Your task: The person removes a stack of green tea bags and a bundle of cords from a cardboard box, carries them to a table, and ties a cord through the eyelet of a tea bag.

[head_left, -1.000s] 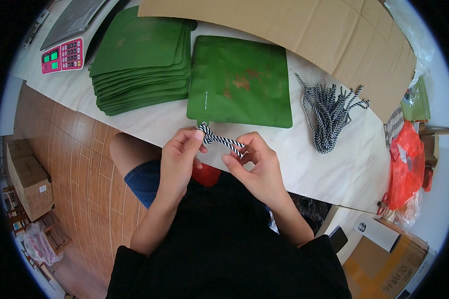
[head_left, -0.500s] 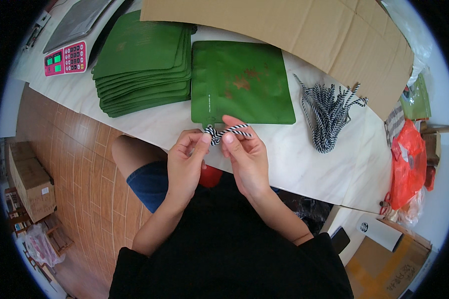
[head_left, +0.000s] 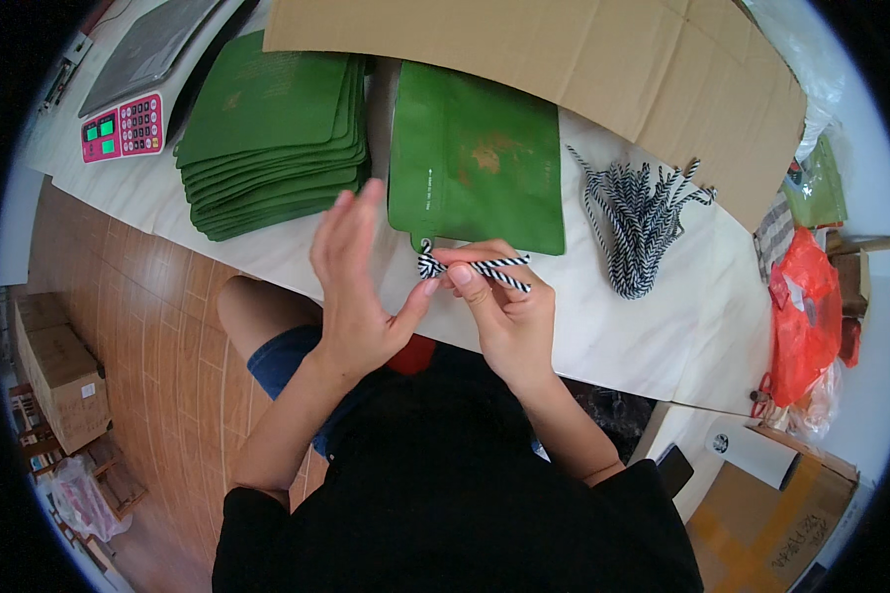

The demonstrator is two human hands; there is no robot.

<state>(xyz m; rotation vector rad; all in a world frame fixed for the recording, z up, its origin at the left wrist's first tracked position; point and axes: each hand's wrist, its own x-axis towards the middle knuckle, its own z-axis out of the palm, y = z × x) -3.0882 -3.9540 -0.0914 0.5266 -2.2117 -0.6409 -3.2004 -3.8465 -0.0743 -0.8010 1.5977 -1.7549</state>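
Observation:
A flat green bag (head_left: 480, 158) with a worn gold print lies on the table before me, its small holed tab pointing toward me. Through that tab runs a black-and-white striped cord (head_left: 429, 267), knotted close to the hole, with two loose ends sticking out to the right. My right hand (head_left: 509, 316) pinches the cord just past the knot between thumb and fingers. My left hand (head_left: 356, 287) is open, fingers stretched upward, its thumb tip close to the knot. Whether that thumb touches the cord I cannot tell.
A stack of green bags (head_left: 267, 119) lies to the left, beside a scale with a pink keypad (head_left: 122, 128). On the right is a bundle of striped cords (head_left: 631, 232). A large cardboard sheet (head_left: 564, 59) covers the table's far side. A red plastic bag (head_left: 806, 316) hangs at the far right.
My left hand has let go of the knot and opened, fingers lifting away. The right hand has shifted slightly right, pinching the cord; the knot looks tighter and the bag's tab is slightly turned.

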